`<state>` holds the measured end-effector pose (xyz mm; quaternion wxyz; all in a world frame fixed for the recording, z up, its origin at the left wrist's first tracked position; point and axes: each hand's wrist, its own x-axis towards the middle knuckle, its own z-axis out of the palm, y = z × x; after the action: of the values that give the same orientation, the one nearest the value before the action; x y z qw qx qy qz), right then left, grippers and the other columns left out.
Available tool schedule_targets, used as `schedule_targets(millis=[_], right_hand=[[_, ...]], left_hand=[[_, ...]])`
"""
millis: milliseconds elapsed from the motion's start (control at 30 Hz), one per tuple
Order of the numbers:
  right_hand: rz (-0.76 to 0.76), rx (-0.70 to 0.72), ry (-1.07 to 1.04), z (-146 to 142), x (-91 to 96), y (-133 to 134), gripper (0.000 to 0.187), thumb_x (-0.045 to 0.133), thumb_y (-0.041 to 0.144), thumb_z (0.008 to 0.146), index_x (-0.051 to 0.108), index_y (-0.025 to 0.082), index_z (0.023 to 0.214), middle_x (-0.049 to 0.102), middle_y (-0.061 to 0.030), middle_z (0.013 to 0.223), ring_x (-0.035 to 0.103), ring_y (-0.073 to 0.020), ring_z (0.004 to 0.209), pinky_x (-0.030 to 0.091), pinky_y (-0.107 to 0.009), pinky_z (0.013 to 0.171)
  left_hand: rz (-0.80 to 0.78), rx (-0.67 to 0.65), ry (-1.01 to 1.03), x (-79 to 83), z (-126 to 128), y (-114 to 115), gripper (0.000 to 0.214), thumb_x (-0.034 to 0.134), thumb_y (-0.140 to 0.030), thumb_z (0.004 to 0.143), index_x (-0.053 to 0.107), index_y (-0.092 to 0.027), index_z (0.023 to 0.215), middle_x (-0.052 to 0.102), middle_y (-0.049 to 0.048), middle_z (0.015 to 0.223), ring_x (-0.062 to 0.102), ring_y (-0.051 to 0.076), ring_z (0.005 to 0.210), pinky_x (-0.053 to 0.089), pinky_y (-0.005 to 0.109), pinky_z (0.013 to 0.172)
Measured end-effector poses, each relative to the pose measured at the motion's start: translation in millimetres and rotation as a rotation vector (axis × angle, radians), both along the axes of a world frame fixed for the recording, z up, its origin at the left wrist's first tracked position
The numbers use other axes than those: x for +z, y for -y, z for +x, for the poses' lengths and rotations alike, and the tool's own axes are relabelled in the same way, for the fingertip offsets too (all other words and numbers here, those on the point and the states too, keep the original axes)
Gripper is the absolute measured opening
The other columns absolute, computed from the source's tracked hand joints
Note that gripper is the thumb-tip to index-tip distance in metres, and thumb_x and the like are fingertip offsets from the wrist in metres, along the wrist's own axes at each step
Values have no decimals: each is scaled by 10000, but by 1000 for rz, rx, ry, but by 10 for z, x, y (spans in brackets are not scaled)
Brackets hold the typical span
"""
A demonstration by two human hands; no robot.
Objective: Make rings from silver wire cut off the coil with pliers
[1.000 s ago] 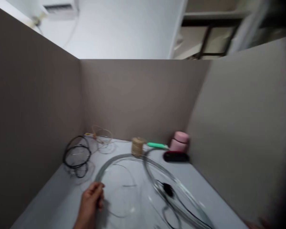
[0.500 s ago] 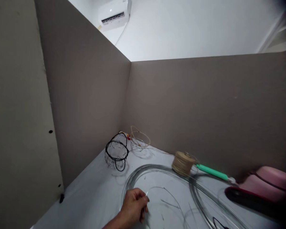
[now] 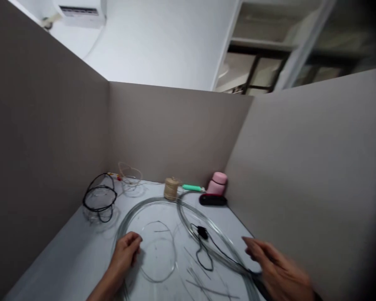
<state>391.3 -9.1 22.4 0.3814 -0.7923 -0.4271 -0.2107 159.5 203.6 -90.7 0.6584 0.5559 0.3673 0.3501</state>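
In the head view, my left hand (image 3: pixel 125 253) is closed in a pinch at the left side of a thin wire loop (image 3: pixel 175 251). The loop curves to the right above the white table. My right hand (image 3: pixel 280 269) is at the lower right, slightly blurred, with its fingers stretched leftward and nothing visible between them. Just beside and below it lies a dark object (image 3: pixel 259 282), partly hidden by the hand. Large coils of silvery wire (image 3: pixel 138 205) surround the work area. Loose cut wire pieces (image 3: pixel 211 289) lie between my hands.
A black cord with a dark clump (image 3: pixel 202 232) lies over the coil. At the back are a twine spool (image 3: pixel 171 189), a green-handled tool (image 3: pixel 191 188), a pink flask (image 3: pixel 217 184) and a black case (image 3: pixel 213 200). A black-wrapped wire form (image 3: pixel 100 205) stands left. Partitions (image 3: pixel 175 125) enclose the table.
The view has turned right, bringing the right partition and my right hand into sight. My left hand still pinches the wire, and more of its loop shows.
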Motion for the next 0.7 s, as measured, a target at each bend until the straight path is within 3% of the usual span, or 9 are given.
schedule_targets(millis=[200, 333, 433, 533, 600, 700], right_hand=[[11, -55, 342, 236, -339, 483, 324, 395, 420, 797, 620, 197, 863, 675, -81, 739, 626, -223, 667, 472, -355, 665], [-69, -28, 238, 412, -398, 768, 308, 389, 398, 800, 625, 209, 858, 690, -77, 795, 644, -226, 699, 498, -347, 646], [-51, -52, 21, 471, -235, 799, 325, 393, 428, 789, 622, 208, 858, 689, -55, 745, 649, -203, 630, 516, -313, 586], [84, -184, -94, 538, 80, 745, 368, 389, 444, 790, 603, 171, 915, 664, -45, 664, 630, -173, 539, 510, -284, 549], [139, -229, -16, 602, 322, 699, 365, 399, 445, 788, 609, 171, 905, 644, -36, 640, 606, -157, 508, 494, -277, 532], [100, -195, 197, 694, 636, 621, 319, 414, 411, 801, 621, 196, 913, 647, -37, 696, 596, -148, 543, 472, -280, 563]], left_hand=[[31, -21, -39, -30, -38, 32, 414, 587, -558, 557, 549, -155, 643, 433, -64, 465, 337, 57, 343, 241, 178, 342], [27, 1, -63, -63, -52, 43, 441, 605, -568, 545, 560, -157, 698, 446, -60, 489, 360, 71, 378, 259, 180, 366], [24, 10, -94, -39, -71, 72, 464, 618, -578, 524, 559, -159, 713, 450, -57, 491, 362, 80, 390, 266, 184, 375], [11, 18, -133, 20, -86, 117, 469, 639, -572, 498, 559, -163, 712, 442, -59, 485, 362, 84, 396, 262, 185, 377], [1, 32, -161, 44, -89, 134, 468, 644, -569, 492, 566, -167, 720, 438, -60, 483, 365, 87, 402, 263, 185, 375], [-4, 49, -205, 8, -91, 102, 498, 656, -578, 453, 597, -171, 736, 457, -52, 478, 401, 106, 421, 293, 196, 377]])
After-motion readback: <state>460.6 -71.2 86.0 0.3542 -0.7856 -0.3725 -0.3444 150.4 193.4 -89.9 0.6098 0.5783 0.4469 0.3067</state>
